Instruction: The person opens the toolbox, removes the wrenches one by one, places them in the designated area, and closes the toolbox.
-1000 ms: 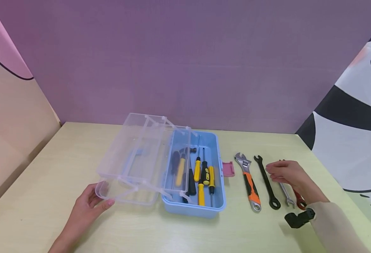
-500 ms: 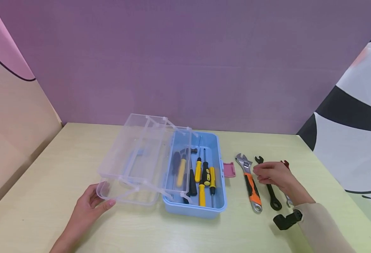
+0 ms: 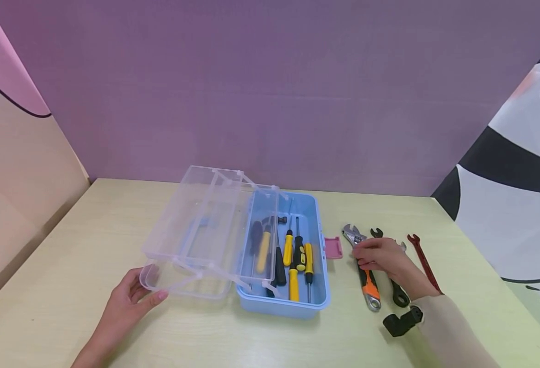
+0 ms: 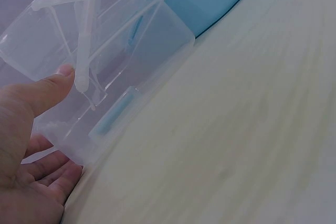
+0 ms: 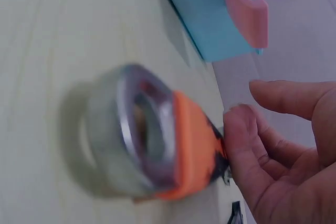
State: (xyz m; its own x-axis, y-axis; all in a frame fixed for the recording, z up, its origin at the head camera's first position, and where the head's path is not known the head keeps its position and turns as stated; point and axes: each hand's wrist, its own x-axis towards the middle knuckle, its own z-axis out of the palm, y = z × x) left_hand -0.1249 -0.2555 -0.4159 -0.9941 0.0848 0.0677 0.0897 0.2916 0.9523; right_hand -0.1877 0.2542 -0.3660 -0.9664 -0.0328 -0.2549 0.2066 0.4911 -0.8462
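Observation:
On the left, my left hand (image 3: 125, 312) holds the near corner of the clear toolbox lid (image 3: 196, 220), folded out beside the blue toolbox (image 3: 284, 309). The left wrist view shows the thumb (image 4: 55, 90) against the clear plastic and the other fingers beneath its edge. My right hand (image 3: 385, 260) is over an adjustable wrench (image 3: 370, 286) with an orange and black handle and a silver head. In the right wrist view, its thumb stands apart from the fingers, which are right at the handle's side. Under the hand lies a black wrench (image 3: 400, 294), partly hidden.
Inside the toolbox lie several yellow and black screwdrivers (image 3: 309, 260) and a hammer (image 3: 264, 250) seen through the lid. A pink latch (image 3: 333, 248) sticks out from its right side. A red wrench (image 3: 423, 258) lies right of the right arm, and a silver wrench (image 3: 403, 246) is mostly covered.
My right hand has moved left, from above the silver and red wrenches, across the black wrench, to the adjustable wrench. The left hand and lid have stayed in place.

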